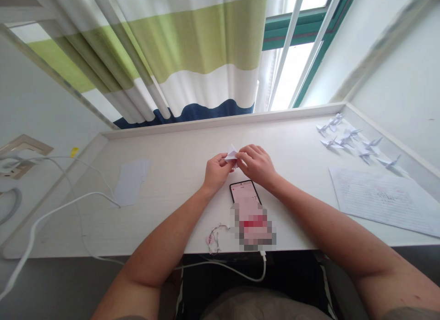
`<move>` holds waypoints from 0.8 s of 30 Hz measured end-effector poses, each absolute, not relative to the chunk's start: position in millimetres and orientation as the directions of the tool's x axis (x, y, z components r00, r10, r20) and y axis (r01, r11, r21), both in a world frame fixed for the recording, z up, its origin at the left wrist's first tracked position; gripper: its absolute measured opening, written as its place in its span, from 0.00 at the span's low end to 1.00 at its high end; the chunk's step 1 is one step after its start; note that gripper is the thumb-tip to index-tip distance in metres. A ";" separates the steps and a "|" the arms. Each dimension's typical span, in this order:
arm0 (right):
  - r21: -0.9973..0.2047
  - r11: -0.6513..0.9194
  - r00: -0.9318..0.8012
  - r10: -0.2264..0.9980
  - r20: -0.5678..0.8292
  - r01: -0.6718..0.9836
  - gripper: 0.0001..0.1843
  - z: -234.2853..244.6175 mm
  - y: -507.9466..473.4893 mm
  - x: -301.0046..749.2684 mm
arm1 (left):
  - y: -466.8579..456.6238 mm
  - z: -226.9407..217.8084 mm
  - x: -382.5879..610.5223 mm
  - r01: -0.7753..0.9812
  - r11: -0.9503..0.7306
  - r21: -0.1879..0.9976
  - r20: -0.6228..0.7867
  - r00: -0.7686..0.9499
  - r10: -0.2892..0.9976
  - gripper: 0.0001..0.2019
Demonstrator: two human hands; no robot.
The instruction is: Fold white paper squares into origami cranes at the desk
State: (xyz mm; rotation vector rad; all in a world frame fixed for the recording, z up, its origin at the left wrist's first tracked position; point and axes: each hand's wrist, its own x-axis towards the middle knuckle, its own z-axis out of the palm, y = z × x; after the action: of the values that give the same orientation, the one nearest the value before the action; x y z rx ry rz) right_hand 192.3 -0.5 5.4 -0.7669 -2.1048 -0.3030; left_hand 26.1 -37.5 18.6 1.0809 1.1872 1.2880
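Note:
A small folded piece of white paper (231,152) is held between both hands above the middle of the desk. My left hand (218,172) grips its left and lower side with thumb and fingers. From the right, my right hand (257,163) pinches the paper's edge, its fingers curled. A pointed tip of the paper sticks up between the hands; its lower part is partly hidden by fingers. Just below the hands lies a phone (244,191) with a lit pink screen, partly pixelated. At the far right sit several folded white paper cranes (347,137).
A lined, written sheet (385,198) lies at the right. White paper pieces (131,182) are at the left, near a white cable (72,201). A beaded strap (215,238) rests beside the phone, whose charging cable (264,265) hangs over the front edge. Curtains (206,40) hang behind.

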 end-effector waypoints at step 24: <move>-0.128 0.823 -0.482 0.443 0.756 0.554 0.10 13.2 -0.6 201.4 | -41.5 24.6 24.3 -0.245 -0.008 0.970 0.035 0.107 0.994 0.13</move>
State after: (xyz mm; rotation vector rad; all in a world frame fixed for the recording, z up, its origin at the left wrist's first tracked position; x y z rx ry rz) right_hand 201.4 -0.6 13.2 -0.7281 -2.1536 -0.1668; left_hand 24.3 -41.5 24.6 1.0924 0.9370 1.2499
